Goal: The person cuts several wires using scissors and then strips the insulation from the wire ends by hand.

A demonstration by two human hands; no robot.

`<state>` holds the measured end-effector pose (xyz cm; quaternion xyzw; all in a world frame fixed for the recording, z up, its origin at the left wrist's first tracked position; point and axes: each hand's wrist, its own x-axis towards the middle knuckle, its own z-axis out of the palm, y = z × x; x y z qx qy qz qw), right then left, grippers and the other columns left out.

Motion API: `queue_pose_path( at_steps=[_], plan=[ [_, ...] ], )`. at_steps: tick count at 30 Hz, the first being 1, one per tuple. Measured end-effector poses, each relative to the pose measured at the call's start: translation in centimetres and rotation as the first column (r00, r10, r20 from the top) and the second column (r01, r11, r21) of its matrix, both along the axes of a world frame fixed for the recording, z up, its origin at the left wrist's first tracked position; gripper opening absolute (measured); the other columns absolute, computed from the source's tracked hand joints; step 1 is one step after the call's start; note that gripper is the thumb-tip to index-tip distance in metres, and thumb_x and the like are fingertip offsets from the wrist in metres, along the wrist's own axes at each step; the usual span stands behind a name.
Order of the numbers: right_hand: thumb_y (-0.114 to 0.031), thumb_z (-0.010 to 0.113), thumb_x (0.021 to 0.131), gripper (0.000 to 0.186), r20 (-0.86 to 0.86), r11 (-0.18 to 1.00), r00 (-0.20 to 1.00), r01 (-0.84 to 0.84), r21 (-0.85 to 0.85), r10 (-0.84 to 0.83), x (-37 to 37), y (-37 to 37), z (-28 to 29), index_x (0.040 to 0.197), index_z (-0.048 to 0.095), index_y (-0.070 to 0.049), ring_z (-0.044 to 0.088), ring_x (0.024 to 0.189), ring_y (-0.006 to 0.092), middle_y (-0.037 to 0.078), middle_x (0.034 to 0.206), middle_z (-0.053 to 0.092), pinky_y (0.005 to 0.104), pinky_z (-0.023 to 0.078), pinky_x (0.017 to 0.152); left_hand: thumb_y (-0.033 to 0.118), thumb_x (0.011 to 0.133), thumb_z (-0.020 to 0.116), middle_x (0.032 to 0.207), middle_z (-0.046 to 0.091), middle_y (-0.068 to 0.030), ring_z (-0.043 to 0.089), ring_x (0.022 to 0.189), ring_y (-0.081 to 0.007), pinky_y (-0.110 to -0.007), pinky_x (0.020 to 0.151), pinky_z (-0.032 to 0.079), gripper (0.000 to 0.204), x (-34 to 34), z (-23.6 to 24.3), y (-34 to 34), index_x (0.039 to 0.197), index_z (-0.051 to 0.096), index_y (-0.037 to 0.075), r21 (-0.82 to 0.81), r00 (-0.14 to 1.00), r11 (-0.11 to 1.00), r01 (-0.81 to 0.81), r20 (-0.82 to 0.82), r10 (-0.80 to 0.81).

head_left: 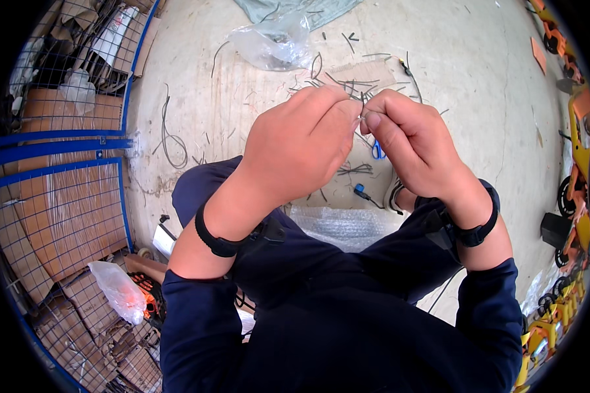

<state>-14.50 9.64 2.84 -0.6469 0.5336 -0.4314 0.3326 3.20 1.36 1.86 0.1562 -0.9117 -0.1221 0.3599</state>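
My left hand [301,141] and my right hand [413,137] meet fingertip to fingertip above the floor. Both are closed in a pinch on a thin dark cable [362,97], whose short end sticks up between them; the rest is hidden by the fingers. Beyond and below them, many cut pieces of dark cable [354,84] lie scattered, some over a flat brown cardboard piece [367,71]. Blue-handled scissors [377,150] show partly behind my right hand. Nearer my knees is a blue connector [359,188] on a black cable.
Bubble wrap [337,226] lies between my legs. A clear plastic bag [275,46] and grey-green cloth [301,10] are at the far side. A looped cable [174,147] rests at left, beside a blue mesh cage [121,190] of cardboard. Yellow and orange wheeled items [578,150] line the right.
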Motion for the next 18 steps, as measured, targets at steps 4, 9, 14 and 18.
queue_pose_path(
  at_steps=[4,9,14,18],
  plan=[
    [-0.004,0.052,0.090,0.006,-0.027,1.000,1.000,0.007,-0.013,-0.008,0.07,-0.03,-0.19,0.087,0.056,-0.001,0.059,0.064,0.0322,0.014,0.072,0.058,0.0361,0.047,0.058,0.001,0.076,0.068,0.090,0.064,-0.0109,0.063,0.075,-0.0277,-0.034,0.062,0.053,0.019,-0.01,-0.18,0.18,0.094,0.064,0.003,-0.003,1.000,1.000,-0.014,0.013,0.014],
    [-0.005,0.053,0.090,0.005,-0.058,1.000,0.998,0.008,-0.016,-0.009,0.30,0.08,-0.32,0.087,0.056,-0.001,0.058,0.063,0.0335,0.015,0.070,0.057,0.0374,0.046,0.057,0.000,0.070,0.068,0.084,0.062,-0.0085,0.062,0.071,-0.0262,-0.033,0.059,0.051,0.020,-0.08,-0.40,0.35,0.089,0.063,0.004,-0.008,1.000,1.000,-0.023,0.001,0.023],
    [-0.005,0.054,0.090,0.006,-0.071,1.000,0.998,0.001,0.003,-0.001,0.50,0.19,-0.11,0.086,0.057,-0.001,0.057,0.061,0.0333,0.015,0.068,0.056,0.0375,0.045,0.055,-0.002,0.063,0.069,0.076,0.060,-0.0061,0.058,0.066,-0.0249,-0.032,0.055,0.048,0.021,0.15,-0.45,0.22,0.082,0.063,0.005,0.008,1.000,1.000,-0.016,0.018,0.016],
    [-0.006,0.055,0.090,0.007,-0.015,1.000,1.000,0.004,0.018,-0.004,0.56,0.16,-0.20,0.086,0.059,-0.002,0.055,0.057,0.0285,0.013,0.066,0.056,0.0345,0.044,0.053,-0.003,0.061,0.069,0.073,0.059,-0.0061,0.057,0.064,-0.0246,-0.033,0.056,0.047,0.019,0.09,-0.36,0.30,0.077,0.062,0.005,0.044,0.999,0.998,-0.049,-0.011,0.049]
  ],
)
